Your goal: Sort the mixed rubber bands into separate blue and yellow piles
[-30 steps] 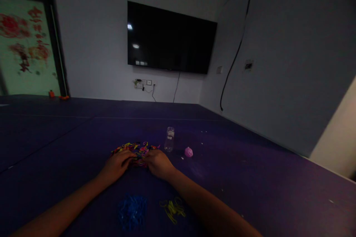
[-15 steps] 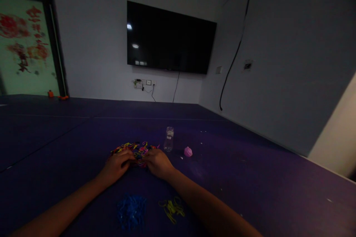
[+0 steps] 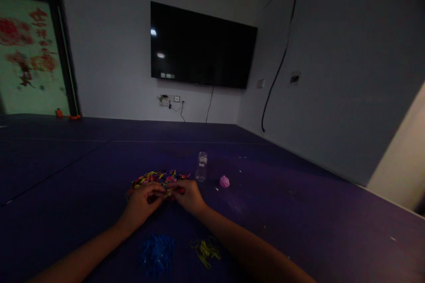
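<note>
A pile of mixed-colour rubber bands (image 3: 149, 178) lies on the purple floor. At its near edge, my left hand (image 3: 143, 201) and my right hand (image 3: 190, 196) meet with their fingertips nearly touching. Both are closed in a pinch around a small yellowish rubber band (image 3: 169, 192), partly hidden by the fingers. Closer to me is a heap of blue rubber bands (image 3: 157, 254). To the right of that heap, by my right forearm, sits a smaller bunch of yellow rubber bands (image 3: 207, 251).
A clear plastic bottle (image 3: 201, 168) is just beyond my right hand, with a pink crumpled-looking object (image 3: 224, 181) to its right. White scraps (image 3: 217, 189) dot the purple floor (image 3: 299, 212). Cables (image 3: 277, 75) hang on the walls near a television (image 3: 202, 46).
My hands have drawn slightly back toward me from the mixed pile and their fingertips have come together, with a yellowish band between them. The blue and yellow heaps look unchanged.
</note>
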The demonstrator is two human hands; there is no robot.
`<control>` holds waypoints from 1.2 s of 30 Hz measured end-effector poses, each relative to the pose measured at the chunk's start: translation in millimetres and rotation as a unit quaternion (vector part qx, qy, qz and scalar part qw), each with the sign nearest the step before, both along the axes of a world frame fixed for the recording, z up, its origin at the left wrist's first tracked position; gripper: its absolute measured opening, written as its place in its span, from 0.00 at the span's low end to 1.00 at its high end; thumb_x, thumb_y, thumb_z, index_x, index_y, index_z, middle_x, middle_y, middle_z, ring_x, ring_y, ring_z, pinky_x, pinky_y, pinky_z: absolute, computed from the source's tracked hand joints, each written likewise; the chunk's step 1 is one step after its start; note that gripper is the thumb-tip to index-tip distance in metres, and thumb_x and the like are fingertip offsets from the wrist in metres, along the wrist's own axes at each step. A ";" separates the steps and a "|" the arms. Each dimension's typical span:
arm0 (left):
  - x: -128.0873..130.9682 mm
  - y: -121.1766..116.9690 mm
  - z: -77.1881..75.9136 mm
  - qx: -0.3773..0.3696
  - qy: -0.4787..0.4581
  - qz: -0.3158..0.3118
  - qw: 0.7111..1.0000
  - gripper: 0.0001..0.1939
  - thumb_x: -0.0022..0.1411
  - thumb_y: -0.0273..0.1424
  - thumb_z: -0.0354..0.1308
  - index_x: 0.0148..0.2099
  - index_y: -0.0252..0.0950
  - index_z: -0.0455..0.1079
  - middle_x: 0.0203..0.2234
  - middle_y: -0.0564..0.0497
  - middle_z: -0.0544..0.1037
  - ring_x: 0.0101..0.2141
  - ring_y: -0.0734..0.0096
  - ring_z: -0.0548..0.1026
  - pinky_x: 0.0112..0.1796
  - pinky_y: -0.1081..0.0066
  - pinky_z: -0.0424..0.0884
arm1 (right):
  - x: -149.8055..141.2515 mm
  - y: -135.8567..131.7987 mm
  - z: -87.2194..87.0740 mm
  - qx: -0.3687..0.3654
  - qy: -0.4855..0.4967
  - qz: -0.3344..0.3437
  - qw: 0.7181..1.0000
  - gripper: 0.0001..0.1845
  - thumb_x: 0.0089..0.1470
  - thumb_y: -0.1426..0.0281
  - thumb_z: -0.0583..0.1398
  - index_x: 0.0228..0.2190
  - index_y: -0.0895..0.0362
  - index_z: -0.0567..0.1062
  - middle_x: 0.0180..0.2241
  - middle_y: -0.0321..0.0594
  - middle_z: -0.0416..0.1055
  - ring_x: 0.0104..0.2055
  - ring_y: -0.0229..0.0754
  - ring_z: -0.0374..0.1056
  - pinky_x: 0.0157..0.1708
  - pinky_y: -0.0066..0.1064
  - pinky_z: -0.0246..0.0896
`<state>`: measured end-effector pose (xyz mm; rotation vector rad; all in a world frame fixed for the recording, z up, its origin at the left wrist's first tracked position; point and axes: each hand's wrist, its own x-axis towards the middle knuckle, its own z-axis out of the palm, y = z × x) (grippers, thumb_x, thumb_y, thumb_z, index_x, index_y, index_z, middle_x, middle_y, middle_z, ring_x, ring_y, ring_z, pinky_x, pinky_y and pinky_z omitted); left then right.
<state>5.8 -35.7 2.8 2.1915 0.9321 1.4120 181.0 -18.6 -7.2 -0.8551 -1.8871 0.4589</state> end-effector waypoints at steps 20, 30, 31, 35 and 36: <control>3.3 -3.7 2.0 -0.013 0.034 -0.014 0.999 0.04 0.53 0.26 0.54 0.32 0.37 0.69 0.26 0.53 0.78 0.28 0.70 0.77 0.29 0.73 0.74 | -1.5 -3.0 1.4 -0.167 0.119 0.091 0.975 0.16 0.34 0.59 0.67 0.26 0.56 0.79 0.24 0.37 0.75 0.26 0.41 0.70 0.27 0.29 0.65; 4.7 -16.8 8.4 0.083 0.115 -0.017 0.990 0.04 0.56 0.27 0.55 0.30 0.38 0.69 0.25 0.53 0.76 0.27 0.70 0.74 0.30 0.72 0.71 | 3.8 -6.3 4.2 -0.177 0.051 0.129 0.974 0.13 0.41 0.61 0.65 0.28 0.58 0.79 0.25 0.38 0.75 0.26 0.39 0.70 0.28 0.29 0.64; 4.9 -17.5 8.4 0.081 0.120 -0.023 0.989 0.03 0.57 0.28 0.55 0.31 0.38 0.69 0.25 0.53 0.76 0.27 0.71 0.74 0.30 0.73 0.71 | 5.7 -6.1 6.7 -0.193 0.046 0.145 0.969 0.14 0.40 0.61 0.65 0.28 0.58 0.79 0.25 0.38 0.75 0.26 0.39 0.70 0.28 0.28 0.64; 3.9 -19.4 6.4 0.102 0.137 -0.026 0.985 0.04 0.55 0.31 0.58 0.35 0.39 0.70 0.28 0.52 0.77 0.29 0.69 0.75 0.32 0.71 0.71 | 19.0 -7.7 26.9 -0.257 -0.005 0.180 0.950 0.14 0.33 0.65 0.68 0.27 0.58 0.78 0.23 0.34 0.74 0.24 0.36 0.69 0.25 0.25 0.63; 3.4 -19.6 5.4 0.116 0.141 -0.021 0.983 0.06 0.55 0.32 0.59 0.36 0.39 0.69 0.29 0.51 0.77 0.30 0.68 0.75 0.33 0.70 0.70 | 24.1 -9.1 34.3 -0.274 -0.027 0.189 0.943 0.14 0.33 0.67 0.68 0.27 0.58 0.78 0.22 0.33 0.73 0.23 0.35 0.69 0.25 0.24 0.62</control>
